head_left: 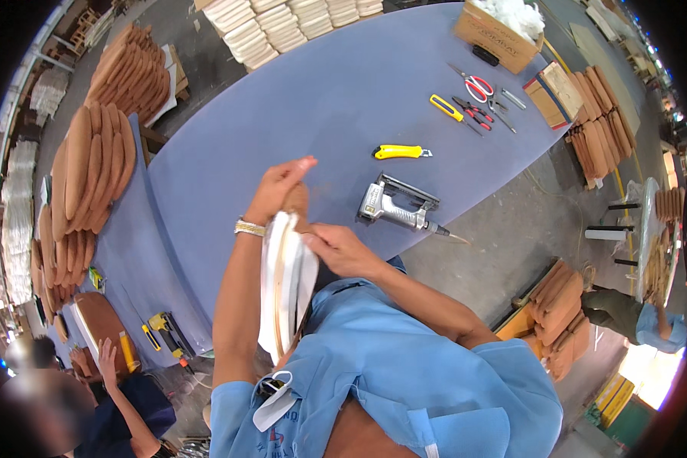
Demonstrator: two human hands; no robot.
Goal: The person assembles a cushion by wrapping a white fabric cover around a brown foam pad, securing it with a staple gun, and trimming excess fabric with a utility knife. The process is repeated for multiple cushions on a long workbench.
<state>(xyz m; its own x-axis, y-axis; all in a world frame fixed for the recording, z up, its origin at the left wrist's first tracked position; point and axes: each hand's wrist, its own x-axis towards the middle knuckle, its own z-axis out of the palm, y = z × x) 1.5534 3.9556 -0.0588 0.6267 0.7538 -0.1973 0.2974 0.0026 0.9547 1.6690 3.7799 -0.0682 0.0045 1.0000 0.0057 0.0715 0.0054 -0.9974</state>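
Observation:
A padded chair seat stands on edge against my body, its white underside and wooden edge toward me and a bit of brown cover at its far end. My left hand is closed round that far end, wrist bent, with a bracelet below it. From the right, my right hand grips the seat's brown edge with bent fingers. On the blue-grey table, beyond my right hand, a silver staple gun lies with its air hose attached. A yellow utility knife lies farther off.
Red-handled scissors, pliers and a yellow-handled screwdriver lie at the far right, near a cardboard box of white stuffing. Brown seats are stacked at left and right. A co-worker's hands are at lower left.

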